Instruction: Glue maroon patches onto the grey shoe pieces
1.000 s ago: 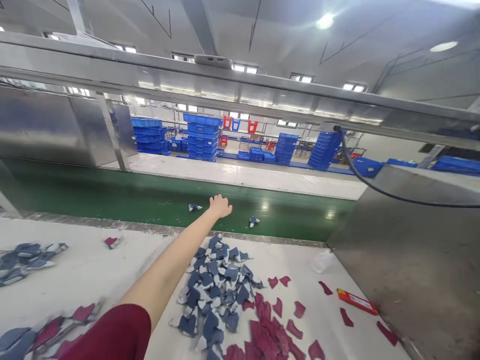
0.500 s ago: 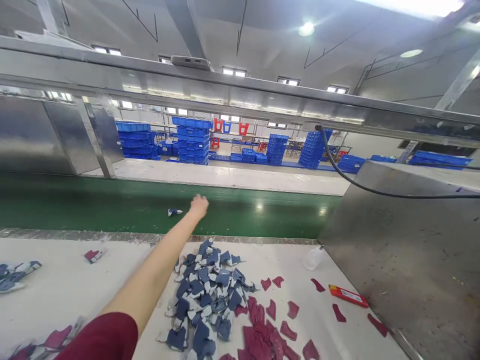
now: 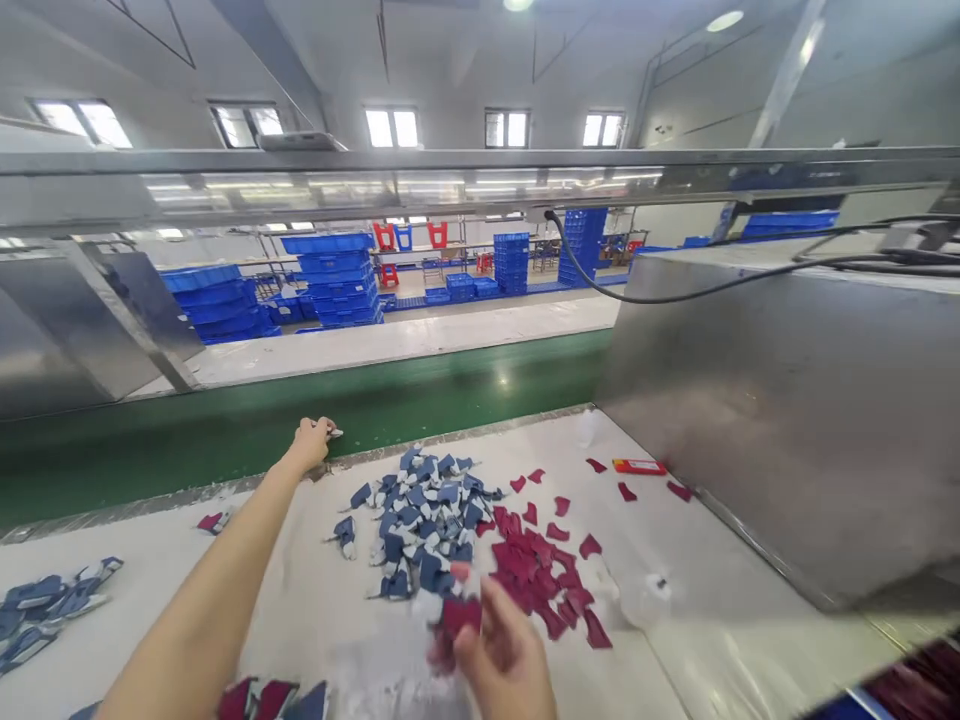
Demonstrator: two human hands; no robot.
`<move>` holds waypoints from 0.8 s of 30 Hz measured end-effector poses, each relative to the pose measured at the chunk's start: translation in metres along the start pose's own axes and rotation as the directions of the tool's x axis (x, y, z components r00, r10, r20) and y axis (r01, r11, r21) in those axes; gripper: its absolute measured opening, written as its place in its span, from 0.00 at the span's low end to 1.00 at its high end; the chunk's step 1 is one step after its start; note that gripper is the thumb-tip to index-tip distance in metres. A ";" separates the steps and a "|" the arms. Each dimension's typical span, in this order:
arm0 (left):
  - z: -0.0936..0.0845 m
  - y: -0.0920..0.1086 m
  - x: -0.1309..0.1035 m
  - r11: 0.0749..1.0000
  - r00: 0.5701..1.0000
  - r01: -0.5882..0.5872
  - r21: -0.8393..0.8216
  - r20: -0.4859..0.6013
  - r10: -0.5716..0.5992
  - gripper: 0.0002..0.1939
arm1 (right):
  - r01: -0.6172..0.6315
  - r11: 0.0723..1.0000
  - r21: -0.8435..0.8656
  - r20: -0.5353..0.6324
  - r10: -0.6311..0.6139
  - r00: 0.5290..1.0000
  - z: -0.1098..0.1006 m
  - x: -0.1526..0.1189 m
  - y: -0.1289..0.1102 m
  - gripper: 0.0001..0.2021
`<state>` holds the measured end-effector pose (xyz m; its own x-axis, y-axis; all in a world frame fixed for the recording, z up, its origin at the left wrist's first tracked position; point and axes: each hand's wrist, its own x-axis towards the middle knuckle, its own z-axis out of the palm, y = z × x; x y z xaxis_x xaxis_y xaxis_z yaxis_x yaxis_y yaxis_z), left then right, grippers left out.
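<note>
My left hand [image 3: 313,446] reaches out to the near edge of the green conveyor belt [image 3: 420,410], its fingers closed on a small cut piece [image 3: 336,433] whose light end sticks out. Closer to me, my right hand [image 3: 510,655] pinches a maroon-and-white cut piece [image 3: 459,612] between thumb and fingers; it is blurred. Behind the right hand lies a heap of blue-and-white cut pieces [image 3: 427,505]. To the right of that heap is a pile of maroon pieces [image 3: 529,565] on the white table [image 3: 300,560].
A metal box [image 3: 772,420] bounds the table at the right, with a black cable [image 3: 675,298] over it. Near it lie a red box [image 3: 639,467] and a clear bottle [image 3: 589,428]. More blue-and-white pieces [image 3: 45,605] lie at left. A metal beam [image 3: 420,185] crosses above the belt.
My left hand has come back to the near edge of the belt, now holding a piece; the blue-and-white piece on the belt is gone from there. My right hand has entered with a maroon-and-white piece.
</note>
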<state>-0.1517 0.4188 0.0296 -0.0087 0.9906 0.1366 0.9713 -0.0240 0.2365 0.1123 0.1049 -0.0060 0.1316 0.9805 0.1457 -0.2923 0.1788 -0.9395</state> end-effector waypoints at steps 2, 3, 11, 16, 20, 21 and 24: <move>-0.003 0.017 -0.021 0.993 0.992 -0.114 -0.012 0.056 0.115 0.13 | -0.015 0.987 0.159 -0.071 0.027 0.997 -0.007 0.010 -0.022 0.34; -0.003 0.026 -0.035 0.983 0.979 -0.182 -0.031 0.086 0.184 0.11 | -0.004 0.981 0.196 -0.077 0.019 0.997 -0.010 0.012 -0.032 0.35; 0.017 0.083 -0.169 0.892 0.889 -0.425 -0.151 0.115 0.443 0.16 | -0.007 0.953 0.302 -0.009 0.010 1.000 0.007 -0.017 -0.068 0.35; -0.017 0.102 -0.242 0.865 0.913 -0.403 -0.298 -0.199 0.357 0.16 | -0.004 0.946 0.325 0.032 -0.007 0.999 0.007 -0.031 -0.070 0.31; -0.053 0.121 -0.316 0.599 0.964 -0.247 -0.762 -0.131 0.230 0.17 | 0.039 0.968 0.247 0.011 -0.044 0.999 0.007 -0.033 -0.068 0.29; -0.056 0.126 -0.332 0.534 0.974 -0.199 -0.822 -0.103 0.204 0.17 | 0.051 0.976 0.211 0.005 -0.054 0.999 0.007 -0.033 -0.065 0.29; -0.053 0.139 -0.362 0.423 0.990 -0.100 -0.901 -0.049 0.130 0.13 | 0.082 0.994 0.078 0.030 -0.084 0.996 0.006 -0.036 -0.055 0.26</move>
<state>-0.0261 0.0499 0.0644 0.1057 0.9713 0.2132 0.1976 -0.2307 0.9528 0.1177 0.0604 0.0429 0.1272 0.9640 0.2334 -0.3537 0.2640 -0.8974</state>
